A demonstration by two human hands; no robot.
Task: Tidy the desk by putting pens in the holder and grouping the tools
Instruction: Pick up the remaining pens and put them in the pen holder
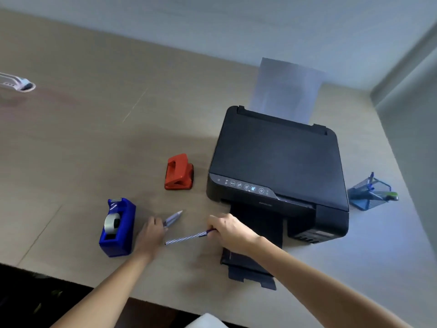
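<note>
My left hand (151, 229) grips a silver-blue pen (173, 218) whose tip points up and to the right, just above the desk. My right hand (225, 229) holds a second striped pen (186, 237) by its right end; its shaft slants down to the left. A blue tape dispenser (117, 227) stands just left of my left hand. An orange hole punch (179, 172) sits further back, beside the printer. A blue mesh pen holder (370, 194) stands far right, past the printer, with several pens in it.
A black printer (279, 171) with an extended output tray (250, 268) and an upright sheet of paper fills the space between my hands and the holder. A white stapler-like object (20, 82) lies at the far left. The desk's front edge runs below my forearms.
</note>
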